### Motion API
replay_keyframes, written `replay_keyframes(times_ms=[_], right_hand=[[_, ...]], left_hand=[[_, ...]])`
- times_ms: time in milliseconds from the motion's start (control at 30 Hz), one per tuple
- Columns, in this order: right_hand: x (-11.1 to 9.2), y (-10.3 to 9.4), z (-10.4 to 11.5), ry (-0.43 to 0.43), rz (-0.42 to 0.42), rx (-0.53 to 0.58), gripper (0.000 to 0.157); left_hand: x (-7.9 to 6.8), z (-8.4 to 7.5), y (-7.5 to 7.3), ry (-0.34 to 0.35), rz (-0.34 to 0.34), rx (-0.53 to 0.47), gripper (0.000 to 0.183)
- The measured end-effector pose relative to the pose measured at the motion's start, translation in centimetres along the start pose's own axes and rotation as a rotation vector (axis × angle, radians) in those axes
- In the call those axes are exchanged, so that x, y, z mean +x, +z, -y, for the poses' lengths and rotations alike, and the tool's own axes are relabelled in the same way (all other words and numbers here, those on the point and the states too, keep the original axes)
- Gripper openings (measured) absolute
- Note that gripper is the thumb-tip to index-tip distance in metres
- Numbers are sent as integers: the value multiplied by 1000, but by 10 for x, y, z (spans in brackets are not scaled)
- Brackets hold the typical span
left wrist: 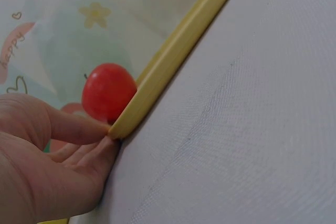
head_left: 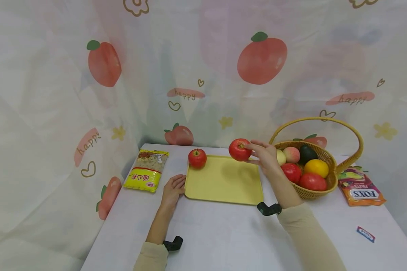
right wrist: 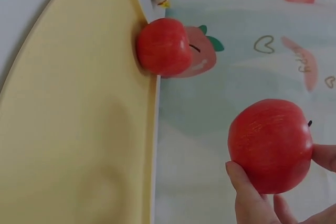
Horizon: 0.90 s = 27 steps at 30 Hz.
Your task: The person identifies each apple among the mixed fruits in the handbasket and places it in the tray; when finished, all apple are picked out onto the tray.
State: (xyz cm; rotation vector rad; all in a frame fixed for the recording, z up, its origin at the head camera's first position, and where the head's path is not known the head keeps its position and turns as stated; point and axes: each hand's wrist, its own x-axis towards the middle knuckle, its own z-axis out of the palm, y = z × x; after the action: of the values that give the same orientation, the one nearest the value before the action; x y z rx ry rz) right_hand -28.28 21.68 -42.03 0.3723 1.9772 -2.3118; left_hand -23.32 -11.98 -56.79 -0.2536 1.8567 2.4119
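Note:
My right hand point(head_left: 265, 154) holds a red apple point(head_left: 240, 149) above the far right part of a yellow tray point(head_left: 224, 180). In the right wrist view, fingers and thumb pinch this apple point(right wrist: 271, 146) from its sides, clear of the tray. Another red apple point(head_left: 197, 158) sits at the tray's far left corner, stem up. At the tray's left edge is my left hand point(head_left: 173, 190); the left wrist view shows its thumb and fingers point(left wrist: 79, 129) pinching the tray's rim point(left wrist: 157, 77) near a corner.
A wicker basket point(head_left: 332, 177) of several fruits, with a tall handle, stands right of the tray. Beside it lies a FOX'S fruit candy bag point(head_left: 361, 188), with a small wrapped candy point(head_left: 366, 234) nearer the front. A yellow food packet point(head_left: 147, 170) lies at left.

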Motion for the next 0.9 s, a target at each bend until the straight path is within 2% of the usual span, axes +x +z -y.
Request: replay_keyframes(times_ms=[333, 900], right_hand=[[14, 17, -14, -2, -4, -39, 67], [38, 39, -41, 73, -36, -49, 66]], left_hand=[[-1, -1, 2, 11, -9, -3, 62], [1, -1, 2, 4, -25, 2, 61]])
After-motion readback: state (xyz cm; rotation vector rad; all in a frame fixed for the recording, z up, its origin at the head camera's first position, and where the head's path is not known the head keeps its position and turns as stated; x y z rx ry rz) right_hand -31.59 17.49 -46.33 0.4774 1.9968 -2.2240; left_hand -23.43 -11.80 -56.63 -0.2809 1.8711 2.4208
